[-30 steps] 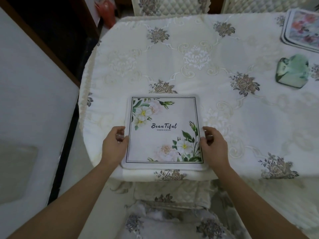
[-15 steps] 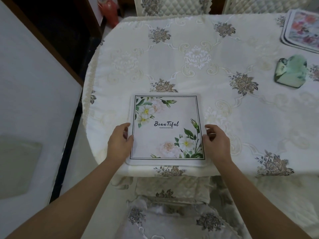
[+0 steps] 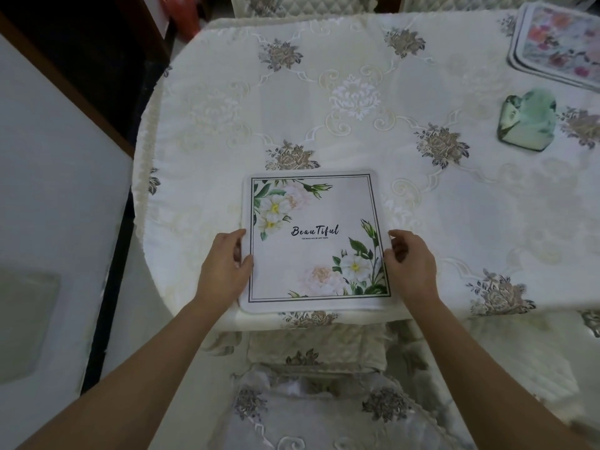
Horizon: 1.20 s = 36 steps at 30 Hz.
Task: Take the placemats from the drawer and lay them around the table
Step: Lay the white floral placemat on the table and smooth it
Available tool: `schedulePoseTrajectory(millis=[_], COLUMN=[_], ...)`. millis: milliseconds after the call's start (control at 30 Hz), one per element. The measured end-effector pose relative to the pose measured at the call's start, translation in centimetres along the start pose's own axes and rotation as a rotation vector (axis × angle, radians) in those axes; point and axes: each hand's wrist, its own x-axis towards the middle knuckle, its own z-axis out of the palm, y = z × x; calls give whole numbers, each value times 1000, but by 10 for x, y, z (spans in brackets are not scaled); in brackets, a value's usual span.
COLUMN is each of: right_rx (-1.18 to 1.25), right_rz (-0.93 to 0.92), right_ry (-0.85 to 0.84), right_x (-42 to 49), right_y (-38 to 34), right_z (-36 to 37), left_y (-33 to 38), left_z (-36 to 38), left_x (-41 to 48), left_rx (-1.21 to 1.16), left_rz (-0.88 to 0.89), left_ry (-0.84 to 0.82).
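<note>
as it lies flat, the placemat [image 3: 311, 251] shows flowers.

Dim, soft, slightly cool light is falling from above, and no lamp or window is showing. The tablecloth [image 3: 357, 131] is glowing palest around the centre and toward 12 o'clock, without any glare. The dark corner [image 3: 81, 43] at 11 o'clock is sinking into near black, losing all detail. Shadows are staying faint and soft-edged; the deepest one is lying under the table's rim at 6 o'clock, where the chair [image 3: 318, 410] is sitting in murkier light. The placemat [image 3: 311, 254] is reading sharply, though its small line of print is blurring. The green glass piece [image 3: 527, 125] at 2 o'clock is catching mild highlights. Wide-angle distortion is bowing the cloth's edge at 9 o'clock and smearing the stacked mats [image 3: 558, 43] at 1 o'clock.
</note>
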Motion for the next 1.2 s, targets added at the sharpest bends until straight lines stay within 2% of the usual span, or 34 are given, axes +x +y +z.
schedulePoseTrajectory(millis=[200,367,567,800,1200], right_rx=[-49,-171,-273,-389,-503], right_rz=[-139,-315,-492,-609,-499], right_ry=[-40,-68,-268,-345,-277], right_x=[10,35,74,92,93], right_y=[-8,-25,-75,-93,-64], right_z=[5,16,56,83,51], left_y=[5,20,53,64,34], left_z=[-1,4,24,34,6], left_x=[20,43,83,115,109], left_rx=[74,265,350,410,501], left_rz=[75,136,349,404,380], left_ry=[1,4,-39,-130,-147])
